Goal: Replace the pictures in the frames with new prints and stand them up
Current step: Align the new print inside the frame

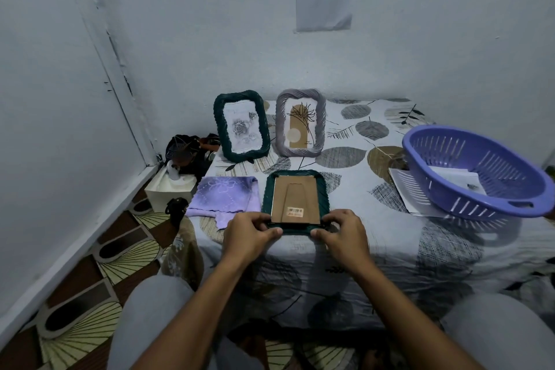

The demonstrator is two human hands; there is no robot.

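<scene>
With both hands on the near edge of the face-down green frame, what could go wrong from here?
1. The left hand and right hand pinch only the near edge of the face-down green frame; prying at its cardboard back may bend the board.
2. The frame lies near the bed edge, so it might slide off.
3. The standing green frame and grey frame rest on soft bedding; a jolt could tip them.

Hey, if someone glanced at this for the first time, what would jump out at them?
Probably the two hands, left and right, pinching the near edge of a green frame lying face down at the centre. Behind it two frames stand upright, a green one and a grey one. A purple basket sits at right.
</scene>
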